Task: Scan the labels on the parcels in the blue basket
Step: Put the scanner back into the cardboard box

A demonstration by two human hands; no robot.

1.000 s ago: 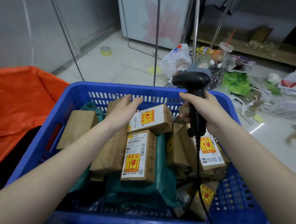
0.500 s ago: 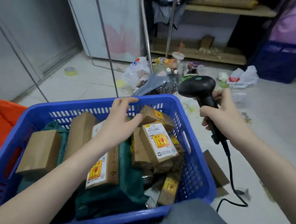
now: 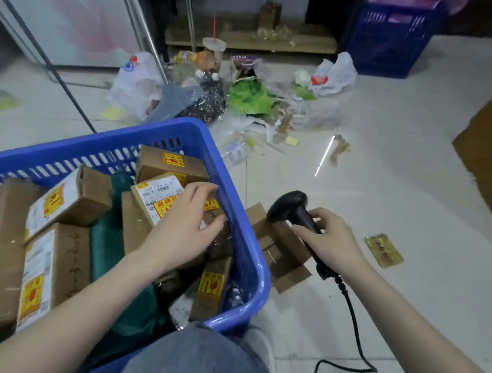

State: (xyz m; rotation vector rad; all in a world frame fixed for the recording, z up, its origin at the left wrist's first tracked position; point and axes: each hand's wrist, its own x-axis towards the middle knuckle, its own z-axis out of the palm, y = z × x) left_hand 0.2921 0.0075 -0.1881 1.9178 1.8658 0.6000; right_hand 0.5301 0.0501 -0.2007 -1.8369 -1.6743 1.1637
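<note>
The blue basket (image 3: 247,217) fills the lower left and holds several brown cardboard parcels with white and yellow labels. My left hand (image 3: 185,228) reaches into its right side and grips a labelled parcel (image 3: 154,196) with the barcode facing up. My right hand (image 3: 328,240) is outside the basket, low over the floor, closed around the handle of a black corded barcode scanner (image 3: 292,208). The scanner's head points left toward the basket. Two more labelled parcels (image 3: 64,197) lie at the basket's left.
A flattened cardboard box (image 3: 283,257) lies on the floor beside the basket under the scanner. Rubbish and plastic bags (image 3: 248,95) are heaped on the tiles beyond. A second blue crate (image 3: 387,40) stands at the back right; a gold packet (image 3: 383,251) lies right of my hand.
The view has swung right. My right hand has dropped the scanner from above the basket to beside it near the floor. My left hand has shifted to the right-side parcel and closed on it.
</note>
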